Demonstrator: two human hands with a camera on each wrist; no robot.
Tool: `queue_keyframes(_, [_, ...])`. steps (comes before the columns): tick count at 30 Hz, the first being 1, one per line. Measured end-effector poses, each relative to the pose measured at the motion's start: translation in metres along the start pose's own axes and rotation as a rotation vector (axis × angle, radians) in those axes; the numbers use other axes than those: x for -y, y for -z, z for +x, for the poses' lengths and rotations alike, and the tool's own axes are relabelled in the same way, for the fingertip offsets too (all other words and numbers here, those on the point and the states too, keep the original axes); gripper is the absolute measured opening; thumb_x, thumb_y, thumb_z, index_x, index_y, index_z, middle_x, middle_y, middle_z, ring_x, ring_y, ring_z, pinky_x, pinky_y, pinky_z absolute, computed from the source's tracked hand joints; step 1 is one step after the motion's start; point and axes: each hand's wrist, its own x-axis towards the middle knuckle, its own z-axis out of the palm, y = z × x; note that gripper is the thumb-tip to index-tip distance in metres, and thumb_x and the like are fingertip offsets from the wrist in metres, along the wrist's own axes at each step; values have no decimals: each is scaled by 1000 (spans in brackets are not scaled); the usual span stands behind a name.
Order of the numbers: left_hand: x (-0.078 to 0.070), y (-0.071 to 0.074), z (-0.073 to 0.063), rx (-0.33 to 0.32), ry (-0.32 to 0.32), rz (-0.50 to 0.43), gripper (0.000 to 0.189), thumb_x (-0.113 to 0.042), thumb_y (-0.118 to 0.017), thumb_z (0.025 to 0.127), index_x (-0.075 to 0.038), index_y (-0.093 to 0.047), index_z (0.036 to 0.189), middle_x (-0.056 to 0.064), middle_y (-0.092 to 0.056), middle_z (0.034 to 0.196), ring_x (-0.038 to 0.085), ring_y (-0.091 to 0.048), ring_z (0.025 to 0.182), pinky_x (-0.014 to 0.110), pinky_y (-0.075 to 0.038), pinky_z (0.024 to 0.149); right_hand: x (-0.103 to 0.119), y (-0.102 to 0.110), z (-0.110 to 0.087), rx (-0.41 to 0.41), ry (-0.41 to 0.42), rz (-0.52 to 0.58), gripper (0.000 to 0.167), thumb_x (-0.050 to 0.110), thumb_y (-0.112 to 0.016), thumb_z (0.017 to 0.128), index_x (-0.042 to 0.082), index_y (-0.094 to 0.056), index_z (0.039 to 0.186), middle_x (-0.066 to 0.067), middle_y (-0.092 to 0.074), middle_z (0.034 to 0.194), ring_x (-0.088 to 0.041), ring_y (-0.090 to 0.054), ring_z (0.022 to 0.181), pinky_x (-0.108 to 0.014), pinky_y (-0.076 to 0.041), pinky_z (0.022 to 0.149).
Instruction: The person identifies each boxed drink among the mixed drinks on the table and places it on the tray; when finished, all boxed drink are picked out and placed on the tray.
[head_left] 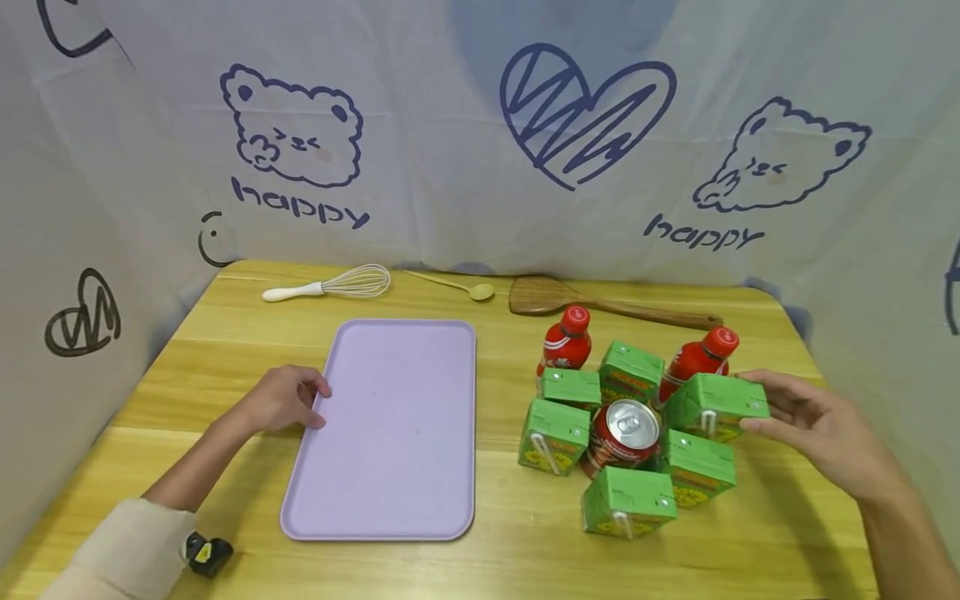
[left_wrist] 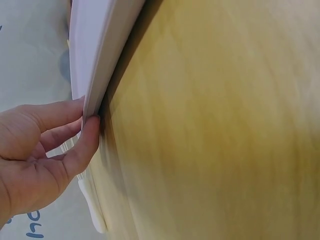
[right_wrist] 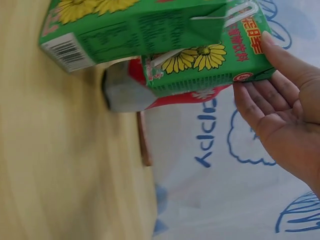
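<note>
My left hand (head_left: 281,398) is at the left rim of a lilac tray (head_left: 390,433) lying on the table. In the left wrist view, thumb and fingers pinch that rim (left_wrist: 102,62) from both sides. My right hand (head_left: 832,429) holds a green drink carton (head_left: 716,402) by its right end, thumb against one face and fingers against another. Seen from the right wrist, this carton (right_wrist: 215,57) has yellow flowers and a straw, and its base appears raised off the table. Around it stand several similar cartons (head_left: 628,500), a red can (head_left: 626,437) and two red-capped bottles (head_left: 564,340).
Along the back of the table lie a white-handled whisk (head_left: 330,286), a yellow spoon (head_left: 457,286) and a wooden spatula (head_left: 592,302). A printed cloth (head_left: 435,133) hangs behind and at the sides. The cartons, can and bottles stand close together right of the tray.
</note>
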Motion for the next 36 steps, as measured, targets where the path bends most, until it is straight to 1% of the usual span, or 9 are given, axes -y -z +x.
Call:
queue_keyframes(3, [0, 0, 0, -4, 2, 1, 34, -5, -81, 65, 0, -62, 93, 4, -57, 70, 15, -50, 66, 27, -43, 59, 6, 3, -1, -26, -14, -88, 48, -9, -61, 85, 1, -50, 130, 17, -61, 113, 4, -63, 97, -14, -52, 75])
queue_keyframes(5, [-1, -1, 0, -5, 0, 5, 34, -5, -81, 65, 1, -62, 93, 4, -56, 70, 15, -50, 66, 27, -43, 58, 10, 5, -2, -39, -10, -120, 49, -9, -61, 84, 1, -50, 130, 18, -61, 113, 5, -62, 98, -13, -51, 76])
queue_keyframes(14, [0, -2, -1, -3, -13, 6, 34, -4, -81, 65, 1, -63, 94, 5, -56, 71, 15, -50, 68, 26, -43, 59, 35, 7, -3, -141, -2, -222, 50, -7, -65, 82, 1, -50, 129, 18, -59, 113, 11, -59, 99, -7, -48, 78])
queue_keyframes(19, [-1, -2, 0, 4, -18, 5, 34, -3, -80, 66, 1, -62, 95, 7, -57, 73, 16, -51, 69, 26, -44, 60, 51, 2, 1, -183, -9, -264, 50, -3, -68, 82, 2, -51, 129, 19, -56, 115, 13, -57, 99, -5, -46, 80])
queue_keyframes(22, [-3, -2, 1, 19, -20, -1, 34, -3, -80, 67, 1, -62, 96, 7, -58, 75, 16, -51, 70, 27, -45, 60, 60, -3, 4, -181, -17, -243, 50, -2, -67, 83, 3, -51, 130, 19, -57, 115, 11, -58, 99, -6, -47, 79])
queue_keyframes(26, [-5, -2, 2, 30, -23, -11, 34, -3, -79, 67, 2, -62, 96, 8, -59, 76, 16, -52, 71, 27, -45, 61, 74, -13, 9, -179, -2, -196, 50, -3, -67, 83, 3, -51, 130, 16, -60, 115, 6, -61, 99, -7, -47, 80])
queue_keyframes(31, [-6, -4, 2, 26, -28, -12, 34, -2, -80, 67, 1, -62, 95, 6, -57, 74, 16, -51, 70, 26, -45, 60, 89, -29, 16, -162, 54, -14, 49, -10, -64, 82, -1, -51, 128, 6, -62, 116, -1, -64, 99, -10, -48, 82])
queue_keyframes(33, [-6, -5, 2, 27, -28, -13, 33, -2, -80, 67, 1, -62, 95, 6, -56, 73, 16, -50, 69, 26, -44, 59, 94, -36, 19, -151, 60, 51, 47, -10, -64, 82, -2, -51, 127, 4, -63, 115, -2, -64, 99, -11, -49, 83])
queue_keyframes(36, [-7, -7, 1, 31, -31, -16, 33, -2, -80, 67, 1, -62, 95, 6, -56, 73, 15, -50, 69, 25, -44, 59, 101, -48, 23, -125, 59, 92, 46, -7, -64, 84, -1, -51, 127, 3, -63, 114, -2, -63, 101, -12, -49, 84])
